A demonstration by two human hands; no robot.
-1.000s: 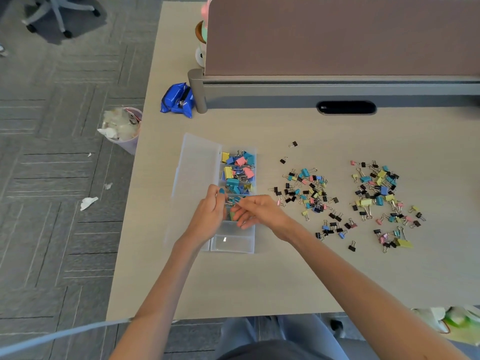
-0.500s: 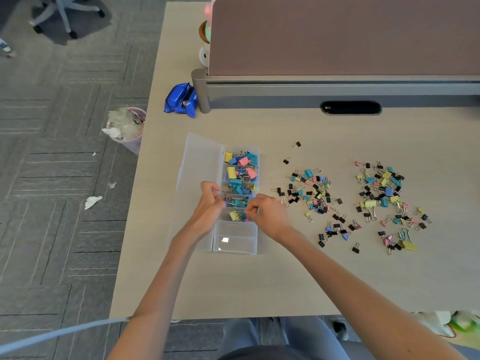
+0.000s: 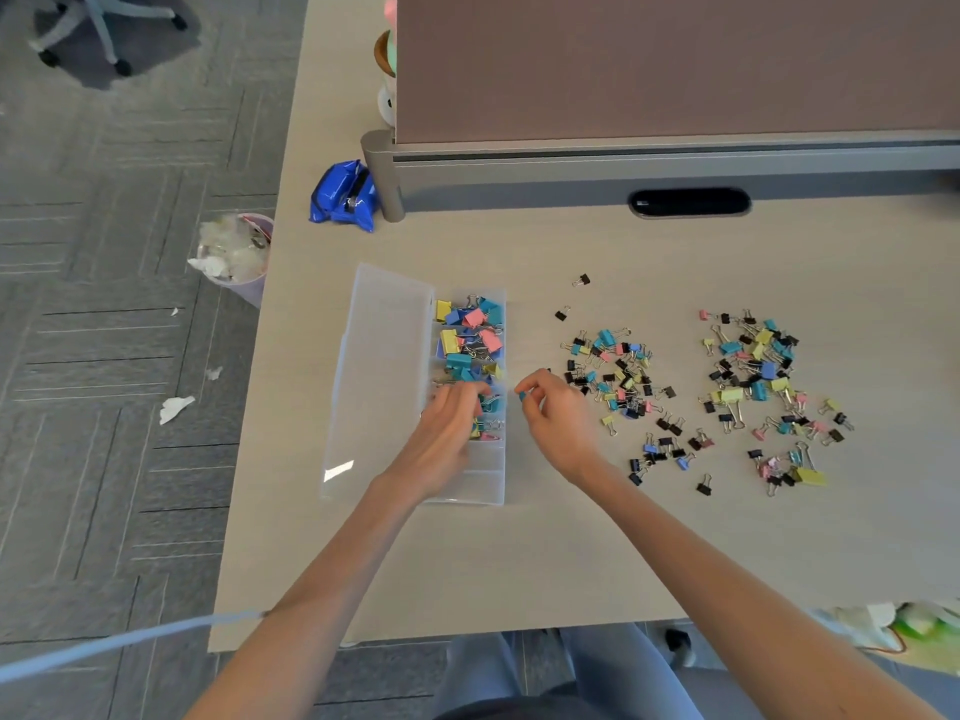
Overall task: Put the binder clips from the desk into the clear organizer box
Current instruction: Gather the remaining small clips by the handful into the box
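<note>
Binder clips mostly sit in two loose piles on the tabletop, right of the clear organizer box. The far compartments already hold a bunch. Right hand pinches a small blue clip just beside the box. Left hand is over a middle compartment, fingers blurry, can't tell if they're grasping anything.

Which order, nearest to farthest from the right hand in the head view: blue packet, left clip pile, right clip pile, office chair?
1. Left clip pile, just right of the right hand, which pinches a teal clip.
2. Right clip pile, farther right.
3. Blue packet, back left, beside the divider post.
4. Office chair, on the floor, far back left.
</note>
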